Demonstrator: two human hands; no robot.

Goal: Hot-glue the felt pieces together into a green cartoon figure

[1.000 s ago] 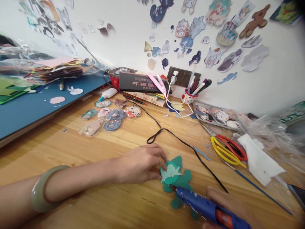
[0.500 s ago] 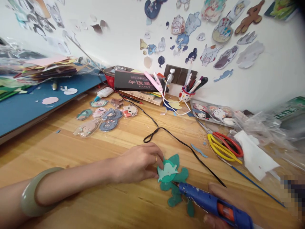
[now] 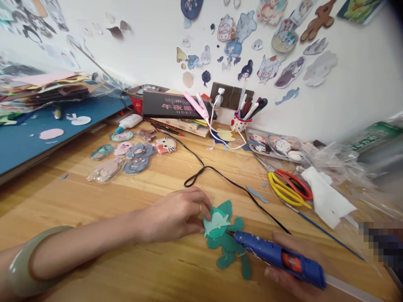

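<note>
My left hand [image 3: 179, 214] pinches the left edge of a layered green felt piece: a round teal felt disc [image 3: 217, 230] topped by a pale mint jagged piece [image 3: 217, 222]. Beneath these, a darker green felt shape [image 3: 226, 242] with rounded lobes lies on the table. In my right hand [image 3: 291, 283] is a blue hot glue gun [image 3: 270, 251], with a clear glue stick [image 3: 346, 287] coming out of its back. Its nozzle meets the right edge of the disc. The gun hides part of my right hand, though its fingers wrap round the body.
Scissors with yellow and red handles [image 3: 289, 188] and a white tissue [image 3: 327, 197] lie to the right. A black cord [image 3: 220, 173] crosses the wooden table. Several laminated cartoon cutouts [image 3: 135, 153] lie left of centre; a blue board [image 3: 28, 138] with paper stacks stands behind.
The glue gun's nozzle has moved slightly up along the disc's right edge. My left hand keeps its pinch on the felt, and the whole view has shifted a little.
</note>
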